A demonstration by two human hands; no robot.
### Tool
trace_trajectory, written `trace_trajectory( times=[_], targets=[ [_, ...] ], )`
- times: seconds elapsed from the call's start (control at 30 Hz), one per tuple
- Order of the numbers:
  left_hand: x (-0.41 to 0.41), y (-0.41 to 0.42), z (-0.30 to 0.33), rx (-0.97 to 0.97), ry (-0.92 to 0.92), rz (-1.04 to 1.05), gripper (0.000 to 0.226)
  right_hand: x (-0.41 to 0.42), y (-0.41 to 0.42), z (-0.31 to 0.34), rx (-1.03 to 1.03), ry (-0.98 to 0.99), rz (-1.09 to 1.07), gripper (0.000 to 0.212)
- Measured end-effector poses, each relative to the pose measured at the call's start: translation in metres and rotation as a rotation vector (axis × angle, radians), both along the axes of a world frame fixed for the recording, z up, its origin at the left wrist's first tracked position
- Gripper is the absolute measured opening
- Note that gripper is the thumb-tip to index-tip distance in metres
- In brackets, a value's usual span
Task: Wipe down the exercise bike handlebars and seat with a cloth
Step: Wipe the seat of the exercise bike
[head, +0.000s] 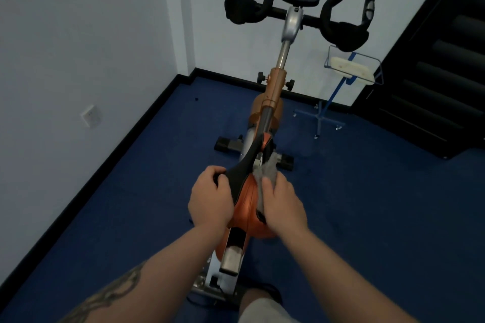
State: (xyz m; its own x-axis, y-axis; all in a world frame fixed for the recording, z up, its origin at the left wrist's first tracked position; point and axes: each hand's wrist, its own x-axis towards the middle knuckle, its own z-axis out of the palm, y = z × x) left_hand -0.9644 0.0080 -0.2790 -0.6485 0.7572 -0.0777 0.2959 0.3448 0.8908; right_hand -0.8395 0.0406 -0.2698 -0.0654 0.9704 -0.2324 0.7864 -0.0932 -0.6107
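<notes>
**At the saddle, both hands on**

Down on the seat [245, 199], our right hand [284, 204] pressed the grey cloth [267, 173] against its right flank, fingers curled round it. Our left hand [210, 199] gripped the saddle's left edge. Handlebars [294, 13] stood beyond, over blue floor [367, 204].

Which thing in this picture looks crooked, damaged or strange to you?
The orange and black bike seat is rolled onto its side, not level. The left hand grips its black edge while the right hand presses the grey cloth against it. No damage or spill shows.
</notes>
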Motion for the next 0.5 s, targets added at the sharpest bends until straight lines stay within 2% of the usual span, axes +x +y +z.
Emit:
trace_trajectory(
  times=[0.07, 0.13, 0.27, 0.33, 0.5],
  targets=[
    [0.0, 0.0, 0.0, -0.002, 0.004, 0.007, 0.019, -0.007, 0.031, 0.008, -0.153, 0.019, -0.031, 0.056],
    [0.0, -0.001, -0.001, 0.003, 0.004, 0.007, 0.019, -0.011, 0.044, 0.01, -0.211, 0.024, -0.059, 0.06],
    [-0.001, -0.001, -0.004, 0.024, 0.003, 0.005, 0.018, -0.003, -0.007, 0.002, 0.06, -0.063, 0.02, 0.06],
    [-0.001, 0.0, -0.004, 0.029, 0.014, 0.01, 0.018, 0.001, -0.023, 0.003, 0.125, -0.09, 0.057, 0.063],
    [0.0, 0.0, -0.003, 0.025, 0.002, 0.005, 0.019, -0.016, 0.042, 0.013, -0.146, -0.059, 0.02, 0.06]
  ],
)
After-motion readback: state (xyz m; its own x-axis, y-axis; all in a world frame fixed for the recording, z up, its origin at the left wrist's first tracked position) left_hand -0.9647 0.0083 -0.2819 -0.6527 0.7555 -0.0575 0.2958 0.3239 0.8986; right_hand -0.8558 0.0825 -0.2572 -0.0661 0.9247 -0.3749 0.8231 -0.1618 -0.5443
